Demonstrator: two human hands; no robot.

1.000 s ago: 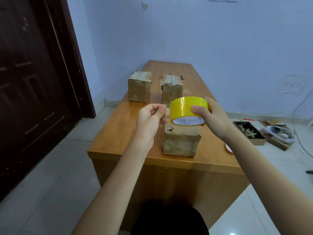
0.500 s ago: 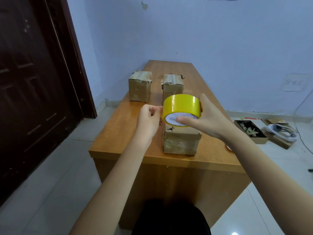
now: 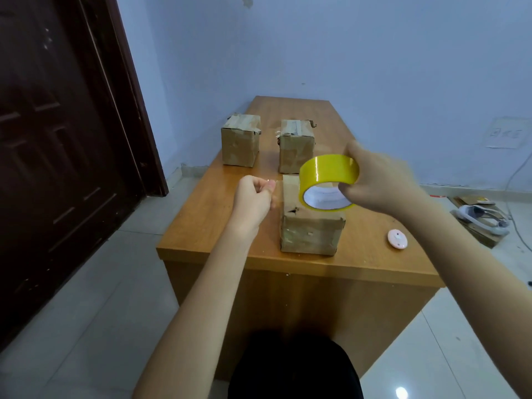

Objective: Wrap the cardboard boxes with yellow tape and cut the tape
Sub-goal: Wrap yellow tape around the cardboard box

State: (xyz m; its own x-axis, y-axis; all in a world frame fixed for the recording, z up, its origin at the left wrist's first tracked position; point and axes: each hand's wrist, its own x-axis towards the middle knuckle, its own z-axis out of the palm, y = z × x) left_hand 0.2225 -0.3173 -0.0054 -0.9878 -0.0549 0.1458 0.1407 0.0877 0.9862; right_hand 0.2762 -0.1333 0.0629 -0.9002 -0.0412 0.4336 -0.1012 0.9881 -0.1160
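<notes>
My right hand (image 3: 383,182) grips the yellow tape roll (image 3: 328,180) and holds it in the air over the nearest cardboard box (image 3: 312,231). My left hand (image 3: 253,197) hovers left of that box with thumb and fingers pinched together. A faint, nearly clear strip of tape seems to run from that pinch to the roll. Two more cardboard boxes stand farther back on the wooden table (image 3: 218,226), the left box (image 3: 240,142) and the middle box (image 3: 296,148), both with old tape on top.
A small round pink object (image 3: 397,239) lies on the table right of the near box. A dark door (image 3: 57,156) fills the left. On the floor at the right lie cardboard pieces with a white item (image 3: 480,220) and a cable.
My right hand has carried the roll to the right, away from my left hand, opening a gap between them. My left hand stayed pinched in about the same place.
</notes>
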